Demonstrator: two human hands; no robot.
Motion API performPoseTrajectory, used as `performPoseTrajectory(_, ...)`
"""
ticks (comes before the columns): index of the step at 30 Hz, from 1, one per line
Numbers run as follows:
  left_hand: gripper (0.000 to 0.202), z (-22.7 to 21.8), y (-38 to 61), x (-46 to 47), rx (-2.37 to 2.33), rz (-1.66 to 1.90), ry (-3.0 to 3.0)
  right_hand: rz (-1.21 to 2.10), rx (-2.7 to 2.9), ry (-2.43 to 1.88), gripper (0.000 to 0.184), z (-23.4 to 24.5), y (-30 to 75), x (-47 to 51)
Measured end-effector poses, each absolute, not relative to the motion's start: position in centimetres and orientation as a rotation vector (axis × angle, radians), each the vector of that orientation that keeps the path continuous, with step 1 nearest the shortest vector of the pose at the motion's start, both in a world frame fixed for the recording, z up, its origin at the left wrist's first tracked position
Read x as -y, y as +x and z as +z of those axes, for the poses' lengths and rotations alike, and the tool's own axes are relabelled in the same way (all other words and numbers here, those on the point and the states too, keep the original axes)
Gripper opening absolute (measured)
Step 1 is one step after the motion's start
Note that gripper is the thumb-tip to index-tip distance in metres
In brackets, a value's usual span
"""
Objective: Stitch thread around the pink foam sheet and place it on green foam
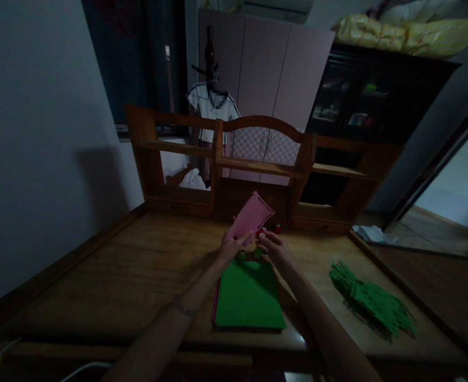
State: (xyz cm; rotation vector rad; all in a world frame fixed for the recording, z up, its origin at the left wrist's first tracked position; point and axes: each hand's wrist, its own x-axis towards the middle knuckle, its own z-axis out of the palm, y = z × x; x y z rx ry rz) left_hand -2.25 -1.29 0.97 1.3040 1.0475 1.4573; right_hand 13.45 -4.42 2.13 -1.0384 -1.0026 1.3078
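Because the pink sheet (253, 216) seemed light and flexible, the left hand (230, 248) suitably pinched its near edge, the right hand (278, 249) a red piece (261, 234).

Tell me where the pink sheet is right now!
In the head view, the pink sheet is near the middle, in the left hand, higher in the picture than the green stack on the desk.
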Motion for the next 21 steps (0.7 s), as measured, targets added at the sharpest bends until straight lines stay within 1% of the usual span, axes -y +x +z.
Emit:
performPoseTrajectory(7, 0.04, 1.47, -2.1, 1.5, -0.88, 1.525, 1.37, 1.279, 1.019, -1.034, 0.043, 1.55, 13.66, 3.94)
performPoseTrajectory(11, 0.046, 1.19, -1.96, 1.31, -0.85, 1.516, 1.338, 1.268, 0.996, -1.015, 0.042, 1.6, 13.56, 3.71)
performPoseTrajectory(15, 0.052, 0.67, -2.01, 1.02, -0.823, 1.495, 1.322, 1.275, 0.977, -1.065, 0.044, 1.84, 13.53, 3.84)
performPoseTrajectory(18, 0.051, 0.56, -2.09, 0.99, -0.83, 1.488, 1.304, 1.301, 0.963, -1.067, 0.043, 2.08, 13.49, 4.07)
performPoseTrajectory(21, 0.046, 0.66, -2.1, 1.08, -0.862, 1.464, 1.287, 1.323, 0.957, -1.044, 0.039, 2.17, 13.42, 4.2)
